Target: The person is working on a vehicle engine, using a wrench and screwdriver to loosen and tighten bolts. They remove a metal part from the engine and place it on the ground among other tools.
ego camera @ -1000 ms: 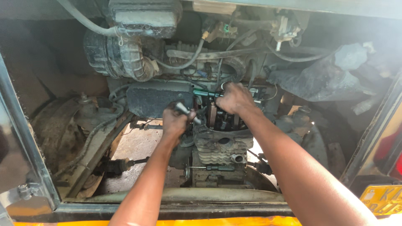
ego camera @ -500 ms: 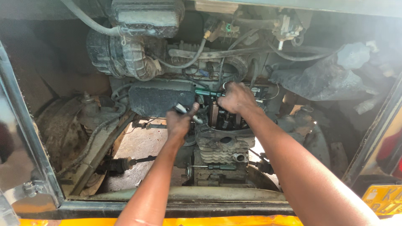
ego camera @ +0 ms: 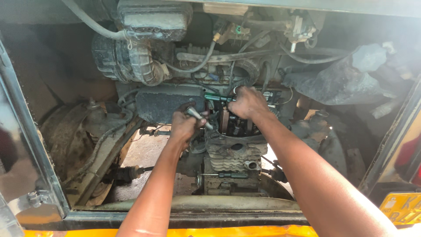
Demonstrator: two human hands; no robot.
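left hand (ego camera: 184, 127): fingers curled tight round a metal tool (ego camera: 199, 118), its tip at the open cylinder head (ego camera: 237, 127) | right hand (ego camera: 247, 102): fingers bent down, pressed on the head's top edge; fingertips hidden, grip unclear | engine (ego camera: 234, 156) mid-bay, valve springs half covered | air hose (ego camera: 142, 61) upper left

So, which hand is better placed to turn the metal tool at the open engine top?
Probably left. The left hand already holds the metal tool beside the exposed valve springs; the right hand rests above them, on the engine.
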